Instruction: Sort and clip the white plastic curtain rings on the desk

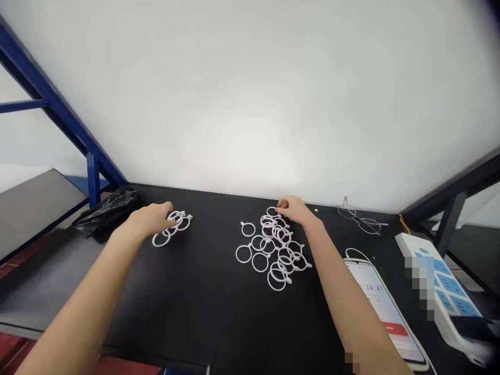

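On the left of the black table, my left hand [154, 217] curls its thumb and fingers about the edge of a small cluster of white curtain rings [183, 224]. Its fingertips are partly hidden among them. At the back of a larger, overlapping heap of white curtain rings [260, 262], my right hand [295, 209] pinches one curtain ring [272, 208] between thumb and forefinger. Each ring carries a small eyelet on its rim. One ring [248, 229] lies slightly apart at the heap's left side.
A black plastic bag [105, 212] lies at the left back edge. To the right are eyeglasses [358, 219], a phone [385, 307] with a white cable, and a white power strip [439, 297]. A pale wall [250, 104] rises behind the table [187, 307]; blue metal frame bars [66, 112] stand left.
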Available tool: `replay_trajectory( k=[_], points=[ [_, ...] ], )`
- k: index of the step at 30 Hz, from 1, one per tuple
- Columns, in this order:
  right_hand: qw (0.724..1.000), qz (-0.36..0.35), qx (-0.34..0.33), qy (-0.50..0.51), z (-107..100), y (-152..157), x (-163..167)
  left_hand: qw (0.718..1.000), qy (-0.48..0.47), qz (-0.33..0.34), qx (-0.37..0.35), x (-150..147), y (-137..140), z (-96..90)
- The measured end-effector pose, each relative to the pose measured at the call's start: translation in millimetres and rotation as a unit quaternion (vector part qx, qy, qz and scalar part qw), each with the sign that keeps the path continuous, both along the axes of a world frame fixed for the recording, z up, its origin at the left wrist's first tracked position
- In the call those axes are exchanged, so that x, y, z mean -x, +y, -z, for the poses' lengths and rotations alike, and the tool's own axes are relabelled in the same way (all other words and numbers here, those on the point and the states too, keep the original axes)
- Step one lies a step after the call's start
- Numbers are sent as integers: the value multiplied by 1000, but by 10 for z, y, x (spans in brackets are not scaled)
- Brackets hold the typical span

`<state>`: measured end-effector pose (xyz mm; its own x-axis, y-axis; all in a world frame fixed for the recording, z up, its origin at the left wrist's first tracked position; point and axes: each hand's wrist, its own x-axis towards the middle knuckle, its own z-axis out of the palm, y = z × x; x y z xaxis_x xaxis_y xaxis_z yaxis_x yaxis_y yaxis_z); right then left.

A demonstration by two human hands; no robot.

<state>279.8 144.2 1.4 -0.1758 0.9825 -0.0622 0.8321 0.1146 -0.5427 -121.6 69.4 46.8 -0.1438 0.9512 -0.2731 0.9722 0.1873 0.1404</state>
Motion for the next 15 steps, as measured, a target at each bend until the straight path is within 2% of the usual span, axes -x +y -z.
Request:
replay_trajectory(
  k=[2,4,7,9,11,13,15],
  points=[
    [999,33,-11,-18,75,13,25,997,71,20,3,-257,-48,-24],
    [998,61,-14,-28,122,19,32,995,71,74,-9,-583,-105,-30],
    [996,79,-7,-28,134,23,0,980,-19,190,-48,-1110,-167,26],
    [997,79,-8,-16,108,27,-36,951,-94,282,-90,-1430,-173,102],
    [997,74,-16,4,65,32,-66,917,-128,357,-125,-1690,-147,185],
    [997,64,-26,29,21,36,-82,899,-130,393,-142,-1877,-96,254],
    [997,55,-34,52,-11,38,-84,896,-125,404,-133,-1990,-35,296]
  ],
)
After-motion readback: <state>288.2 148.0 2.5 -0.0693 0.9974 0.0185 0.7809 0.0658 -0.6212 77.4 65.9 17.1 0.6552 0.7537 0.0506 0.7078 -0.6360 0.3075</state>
